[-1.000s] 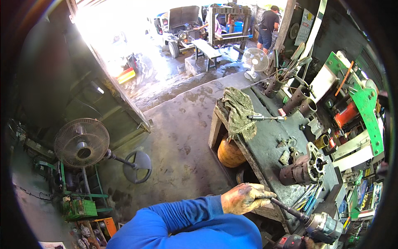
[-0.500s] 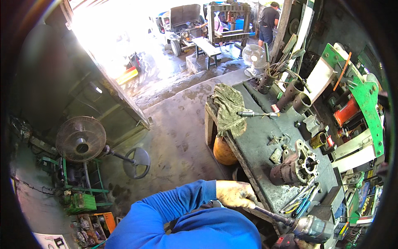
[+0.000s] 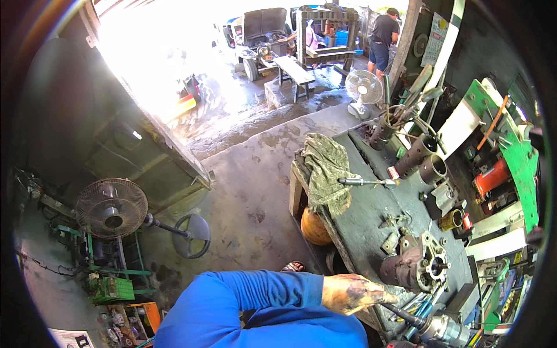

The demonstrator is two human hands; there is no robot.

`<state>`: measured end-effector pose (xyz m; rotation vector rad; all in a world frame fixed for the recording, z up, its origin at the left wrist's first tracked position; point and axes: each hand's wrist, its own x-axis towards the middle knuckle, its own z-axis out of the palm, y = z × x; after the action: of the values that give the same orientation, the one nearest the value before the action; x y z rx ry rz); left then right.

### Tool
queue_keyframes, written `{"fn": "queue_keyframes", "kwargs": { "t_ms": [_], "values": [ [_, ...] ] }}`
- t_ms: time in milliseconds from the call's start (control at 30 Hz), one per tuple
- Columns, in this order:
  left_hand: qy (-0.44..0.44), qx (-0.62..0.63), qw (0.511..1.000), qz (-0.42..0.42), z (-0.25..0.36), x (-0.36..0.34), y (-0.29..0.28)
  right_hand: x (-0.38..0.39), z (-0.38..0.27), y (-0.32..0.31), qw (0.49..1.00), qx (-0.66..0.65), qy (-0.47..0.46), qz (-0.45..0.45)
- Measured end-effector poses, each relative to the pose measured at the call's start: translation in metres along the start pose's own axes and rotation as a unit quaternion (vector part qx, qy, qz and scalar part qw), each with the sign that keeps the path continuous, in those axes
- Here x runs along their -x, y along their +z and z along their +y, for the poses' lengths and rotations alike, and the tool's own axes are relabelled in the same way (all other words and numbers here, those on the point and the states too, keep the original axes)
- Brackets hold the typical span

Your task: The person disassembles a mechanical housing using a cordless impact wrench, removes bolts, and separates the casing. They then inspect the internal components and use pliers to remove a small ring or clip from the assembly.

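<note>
My left hand [image 3: 355,294] reaches from a blue sleeve at the bottom centre, fingers closed at the end of the dark shaft [image 3: 400,313] of a power tool [image 3: 441,330]. The tool runs down to the lower right edge, where its body is cut off; my right hand is out of sight. Beside them, on the dark workbench [image 3: 383,188], lie several long hand tools [image 3: 418,304] and a grimy cast-metal housing [image 3: 406,269], with small metal parts [image 3: 391,240] behind it. A camouflage-patterned cloth [image 3: 322,168] hangs over the bench's left edge.
Pedestal fan [image 3: 110,206] at left; orange cylinder [image 3: 314,229] under the bench. Metal tubes [image 3: 418,156] hold tools; a green-and-white frame [image 3: 516,174] stands right. Beyond the concrete step [image 3: 249,151] are a white fan [image 3: 362,87], bench [image 3: 290,68], vehicle [image 3: 261,37] and person [image 3: 383,40].
The view has shifted slightly, setting the scene lower. My left hand and the tool sit lower in the picture; my right hand has left view. A sandalled foot now shows beside my sleeve.
</note>
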<state>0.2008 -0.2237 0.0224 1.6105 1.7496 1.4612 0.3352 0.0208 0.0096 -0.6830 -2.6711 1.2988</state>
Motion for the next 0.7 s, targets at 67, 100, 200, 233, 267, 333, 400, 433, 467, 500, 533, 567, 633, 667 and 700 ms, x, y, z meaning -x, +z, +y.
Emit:
{"fn": "queue_keyframes", "kwargs": {
  "t_ms": [67, 100, 200, 233, 267, 333, 400, 433, 467, 500, 533, 567, 633, 667, 700],
  "values": [
    [0.018, -0.023, 0.997, 0.075, 0.004, 0.0, -0.007, -0.007, -0.006, 0.008, 1.0, 0.002, 0.002, 0.001],
    [0.02, -0.04, 0.993, 0.108, 0.004, 0.0, -0.011, -0.009, -0.009, 0.01, 1.0, 0.005, 0.003, 0.0],
    [-0.007, -0.133, 0.983, 0.128, 0.0, -0.005, -0.018, -0.015, -0.018, 0.019, 1.0, 0.009, 0.002, -0.002],
    [0.011, -0.134, 0.983, 0.128, -0.004, -0.005, -0.023, -0.016, -0.02, 0.023, 1.0, 0.01, 0.009, -0.001],
    [0.013, -0.131, 0.984, 0.12, -0.009, -0.004, -0.028, -0.018, -0.022, 0.026, 1.0, 0.013, 0.009, -0.003],
    [0.009, -0.126, 0.988, 0.094, -0.017, -0.002, -0.037, -0.019, -0.027, 0.03, 1.0, 0.018, 0.011, -0.002],
    [0.035, -0.099, 0.988, 0.117, -0.023, 0.0, -0.043, -0.021, -0.031, 0.035, 1.0, 0.023, 0.017, 0.0],
    [0.021, -0.091, 0.991, 0.1, -0.026, 0.0, -0.047, -0.022, -0.033, 0.036, 1.0, 0.024, 0.02, 0.002],
    [0.008, -0.086, 0.993, 0.08, -0.027, 0.0, -0.049, -0.023, -0.034, 0.038, 0.999, 0.029, 0.022, 0.003],
    [0.007, -0.08, 0.994, 0.075, -0.028, -0.001, -0.051, -0.023, -0.036, 0.038, 0.999, 0.03, 0.024, 0.006],
    [0.007, -0.078, 0.995, 0.068, -0.028, -0.003, -0.052, -0.023, -0.038, 0.038, 0.999, 0.033, 0.029, 0.007],
    [0.003, -0.081, 0.994, 0.07, -0.029, -0.005, -0.053, -0.024, -0.039, 0.039, 0.999, 0.037, 0.029, 0.009],
    [0.033, -0.089, 0.991, 0.095, -0.03, -0.009, -0.053, -0.024, -0.042, 0.038, 0.998, 0.043, 0.035, 0.017],
    [0.052, -0.095, 0.987, 0.114, -0.03, -0.011, -0.052, -0.024, -0.043, 0.038, 0.998, 0.047, 0.037, 0.019],
    [0.072, -0.089, 0.985, 0.126, -0.032, -0.013, -0.052, -0.023, -0.043, 0.037, 0.998, 0.051, 0.038, 0.021]
  ]
}}
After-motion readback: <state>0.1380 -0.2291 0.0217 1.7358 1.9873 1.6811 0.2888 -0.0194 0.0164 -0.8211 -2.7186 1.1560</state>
